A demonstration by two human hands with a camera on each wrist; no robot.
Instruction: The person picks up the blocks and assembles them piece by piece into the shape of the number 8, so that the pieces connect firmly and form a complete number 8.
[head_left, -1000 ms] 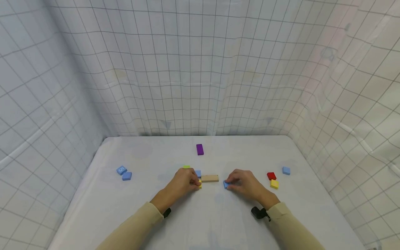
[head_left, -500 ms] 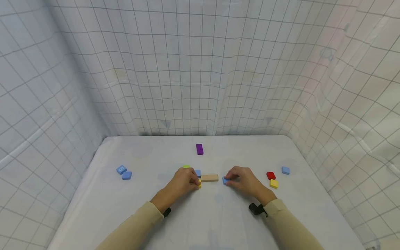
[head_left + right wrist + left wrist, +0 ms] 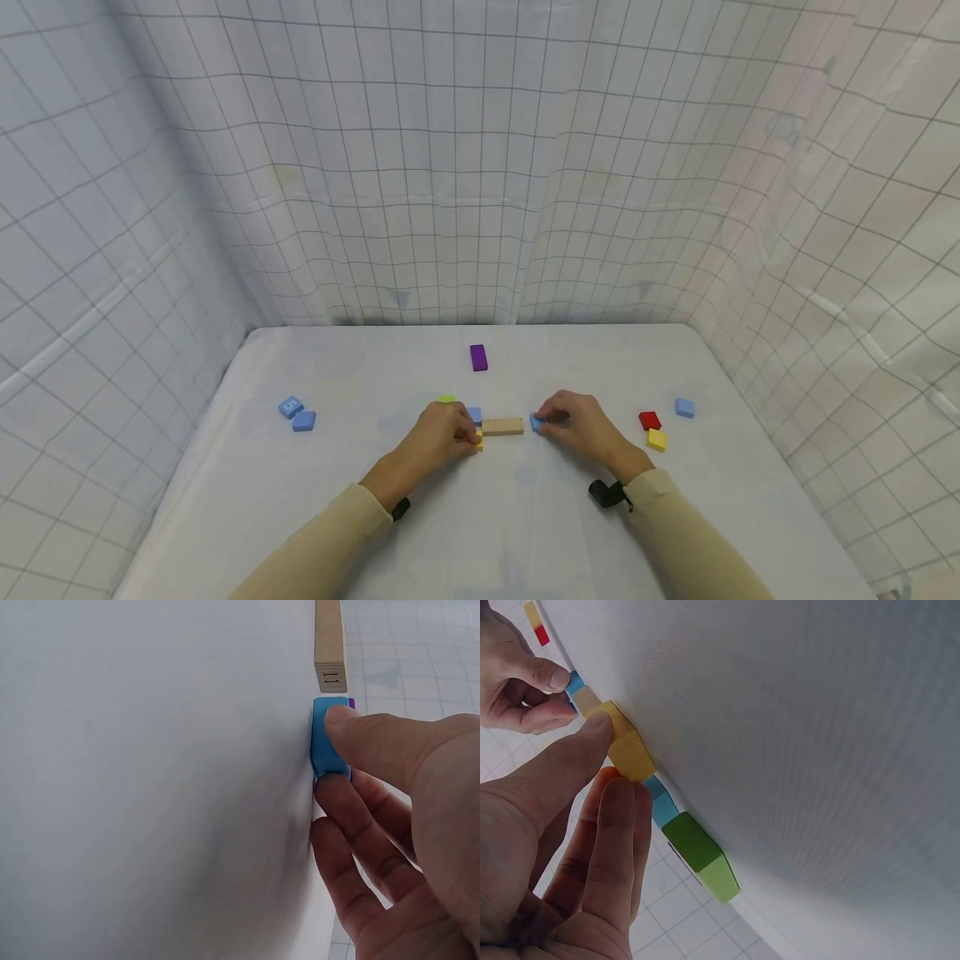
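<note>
My left hand pinches a yellow block between thumb and fingers, beside the left end of a long wooden block. Behind it are a light blue block and a green block, partly covered by the hand in the head view. A small blue block is in the pinch of my right hand, thumb on one face and fingers on the far edge. It stands just off the right end of the wooden block, with a narrow gap between them in the right wrist view.
A purple block lies near the back of the white table. Two blue blocks sit at the left. Toward the right are a red block, another yellow block and a blue block. Gridded white curtains surround the table.
My right hand has moved forward and slightly left with the blue block, nearer the wooden block's right end. My left hand stays in place on the yellow block.
</note>
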